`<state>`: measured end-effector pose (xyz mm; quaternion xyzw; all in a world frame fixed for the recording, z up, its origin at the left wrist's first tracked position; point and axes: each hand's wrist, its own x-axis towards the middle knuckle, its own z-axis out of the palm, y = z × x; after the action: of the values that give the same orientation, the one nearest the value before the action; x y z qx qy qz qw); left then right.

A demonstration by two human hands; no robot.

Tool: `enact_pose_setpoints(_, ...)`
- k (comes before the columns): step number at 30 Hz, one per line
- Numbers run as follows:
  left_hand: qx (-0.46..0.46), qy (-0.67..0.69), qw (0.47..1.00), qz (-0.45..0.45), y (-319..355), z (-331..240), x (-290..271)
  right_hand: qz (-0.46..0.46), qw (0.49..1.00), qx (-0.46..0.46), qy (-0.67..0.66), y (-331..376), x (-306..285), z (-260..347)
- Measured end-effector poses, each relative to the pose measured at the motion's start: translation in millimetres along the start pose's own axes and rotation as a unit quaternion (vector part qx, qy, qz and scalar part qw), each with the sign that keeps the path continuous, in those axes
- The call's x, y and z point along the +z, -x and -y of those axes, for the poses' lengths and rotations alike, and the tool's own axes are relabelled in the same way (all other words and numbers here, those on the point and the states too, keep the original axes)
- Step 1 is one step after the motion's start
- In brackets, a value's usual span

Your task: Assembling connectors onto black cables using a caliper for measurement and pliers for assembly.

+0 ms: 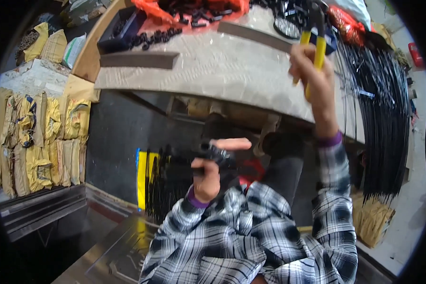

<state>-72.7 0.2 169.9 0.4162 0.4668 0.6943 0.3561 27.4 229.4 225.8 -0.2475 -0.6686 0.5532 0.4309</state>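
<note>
My right hand [312, 71] is raised over the workbench [213, 71] and grips a pair of yellow-handled pliers [317, 35], jaws pointing up and away. My left hand [213, 173] is low in front of my lap, closed around a bundle of thin black cables [173, 177] with a small black part at its top; the index finger sticks out to the right. Both forearms wear plaid sleeves with purple cuffs.
A long sheaf of black cables [383, 109] hangs off the bench's right end. Two grey flat bars [139, 60], loose black parts [156, 37], a dark tray [120, 31] and orange bags [151, 12] lie on the bench. Yellow sacks [38, 137] are stacked at left.
</note>
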Motion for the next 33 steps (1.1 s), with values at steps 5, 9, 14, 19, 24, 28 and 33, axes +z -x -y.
enact_pose_setpoints(5,-0.034,0.101,0.992,0.071,8.0,-17.4,23.9,0.118,0.985,-0.013,-0.121,132.2,30.3,13.9)
enact_pose_setpoints(9,-0.051,-0.008,0.994,0.091,22.7,-32.0,34.1,0.098,0.981,-0.043,-0.159,158.4,34.2,24.6)
enact_pose_setpoints(14,-0.032,-0.002,0.997,0.075,41.7,-32.6,48.8,0.091,0.983,-0.027,-0.159,176.4,25.5,30.4)
enact_pose_setpoints(19,0.026,-0.021,0.996,0.079,46.8,-30.8,65.1,0.079,0.977,-0.138,-0.144,182.9,17.3,30.1)
enact_pose_setpoints(24,0.04,-0.043,0.996,0.071,50.7,-27.0,72.6,0.044,0.981,-0.127,-0.138,191.2,16.1,31.4)
enact_pose_setpoints(28,0.041,-0.056,0.994,0.084,51.0,-26.2,74.3,0.019,0.976,-0.167,-0.136,193.0,16.8,23.5)
enact_pose_setpoints(33,0.044,-0.033,0.996,0.066,50.0,-27.7,72.1,0.023,0.976,-0.17,-0.135,192.4,19.5,24.3)
